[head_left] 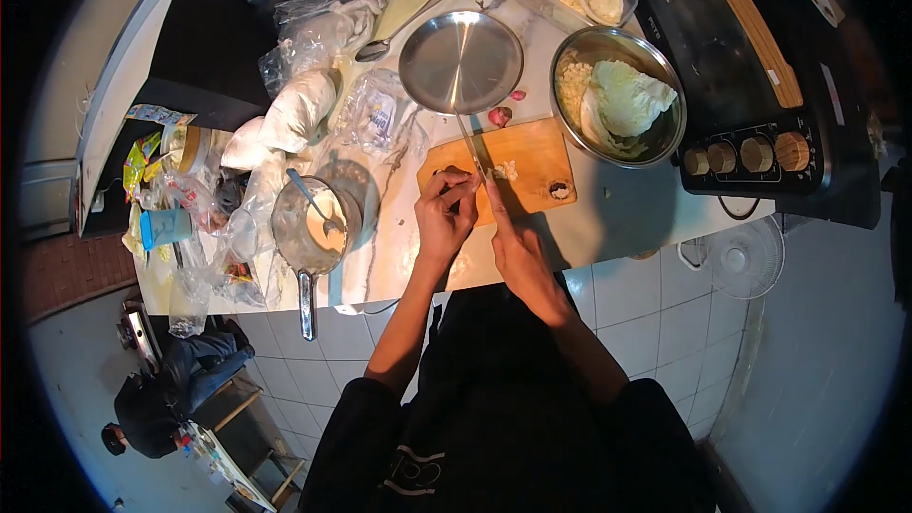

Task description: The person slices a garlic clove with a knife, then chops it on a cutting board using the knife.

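On the wooden cutting board my right hand holds a knife, its index finger stretched along it and the blade pointing away toward a round steel plate. My left hand is closed at the board's left part, fingertips pinched beside the knife; what they hold is too small to make out. Small pale chopped pieces lie just right of the blade. A dark-rimmed round hole shows near the board's right corner. Behind the board sits a small reddish shallot.
A steel bowl with cabbage stands right, below a plastic tub of leaves. Left are a saucepan with batter and spoon, plastic bags and a spoon. A stove borders the right. Another person sits far lower left.
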{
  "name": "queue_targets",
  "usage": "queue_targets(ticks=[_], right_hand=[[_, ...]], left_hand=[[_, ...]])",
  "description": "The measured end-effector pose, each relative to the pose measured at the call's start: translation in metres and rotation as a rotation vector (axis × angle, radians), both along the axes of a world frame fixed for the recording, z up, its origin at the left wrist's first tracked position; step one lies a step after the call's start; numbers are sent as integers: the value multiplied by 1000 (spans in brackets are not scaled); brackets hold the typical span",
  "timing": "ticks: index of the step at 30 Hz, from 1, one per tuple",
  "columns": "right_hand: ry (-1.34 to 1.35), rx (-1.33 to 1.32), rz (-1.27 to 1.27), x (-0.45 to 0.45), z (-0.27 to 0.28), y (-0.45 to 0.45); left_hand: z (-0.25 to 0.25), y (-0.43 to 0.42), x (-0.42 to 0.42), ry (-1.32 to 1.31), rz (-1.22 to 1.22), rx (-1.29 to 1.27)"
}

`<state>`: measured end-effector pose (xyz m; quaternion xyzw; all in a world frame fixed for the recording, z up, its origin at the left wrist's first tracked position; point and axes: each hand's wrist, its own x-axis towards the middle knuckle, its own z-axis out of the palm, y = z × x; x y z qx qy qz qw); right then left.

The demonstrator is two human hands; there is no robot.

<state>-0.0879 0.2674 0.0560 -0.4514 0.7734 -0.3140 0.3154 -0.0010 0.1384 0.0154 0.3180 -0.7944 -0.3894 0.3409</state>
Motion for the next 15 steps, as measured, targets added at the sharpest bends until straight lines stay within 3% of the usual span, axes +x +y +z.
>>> queue_targets(ticks=[3, 13, 15], right_hand=[[-49, -121, -35, 2, -6, -3], [-16, -30, -12, 4, -8, -5], [102, -86, 4, 5, -9, -6]], left_hand=[[2, 0, 1, -21, 3, 17], [3, 0, 1, -15, 16, 18], [-1, -1, 0, -8, 12, -8]])
